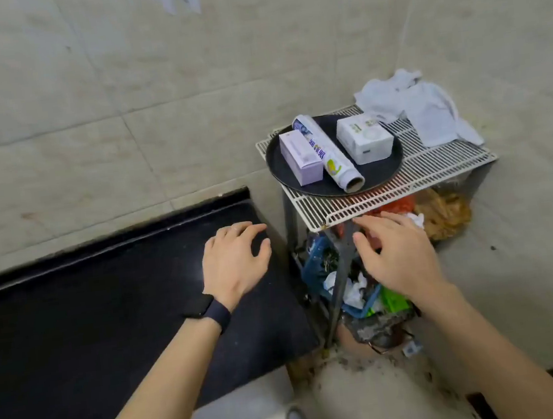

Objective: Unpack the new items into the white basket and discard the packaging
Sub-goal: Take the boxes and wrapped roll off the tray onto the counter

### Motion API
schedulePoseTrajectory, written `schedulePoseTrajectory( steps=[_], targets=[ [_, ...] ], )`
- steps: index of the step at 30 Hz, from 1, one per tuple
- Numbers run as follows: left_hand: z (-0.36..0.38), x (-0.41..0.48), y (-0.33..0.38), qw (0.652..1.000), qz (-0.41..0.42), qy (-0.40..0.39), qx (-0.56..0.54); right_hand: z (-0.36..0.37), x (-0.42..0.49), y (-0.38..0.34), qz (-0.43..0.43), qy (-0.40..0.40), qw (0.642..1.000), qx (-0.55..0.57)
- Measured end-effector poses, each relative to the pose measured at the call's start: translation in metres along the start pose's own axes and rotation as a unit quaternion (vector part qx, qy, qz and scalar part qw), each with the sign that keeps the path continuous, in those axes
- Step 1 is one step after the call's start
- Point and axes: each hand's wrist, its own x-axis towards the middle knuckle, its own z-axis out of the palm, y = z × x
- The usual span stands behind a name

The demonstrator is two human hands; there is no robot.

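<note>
A round black tray (384, 169) rests on a white wire rack (435, 163). On the tray lie a lilac box (300, 158), a wrapped roll with printed film (327, 155) and a white box (365, 139). My left hand (234, 262), with a dark watch on its wrist, hovers over the black counter, fingers spread and empty. Just below the rack's front edge, my right hand (397, 254) is open and holds nothing. No white basket is in view.
White cloths (422, 106) lie on the rack's far right corner. Under the rack stands a blue bin (319, 263) with crumpled paper and rubbish, and an orange-brown bag (444, 214). A black counter (91, 316) fills the left. Tiled walls stand behind.
</note>
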Motion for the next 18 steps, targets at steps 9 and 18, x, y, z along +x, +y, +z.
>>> schedulePoseTrajectory(
  steps=[9,18],
  targets=[
    [0.006,0.146,0.017,0.998,0.021,0.031,-0.047,0.019,0.126,0.022,0.048,-0.025,0.998,0.014],
    [0.03,0.232,0.069,0.976,-0.095,-0.102,-0.164,0.042,0.221,0.032,0.139,-0.184,0.973,0.014]
  ],
)
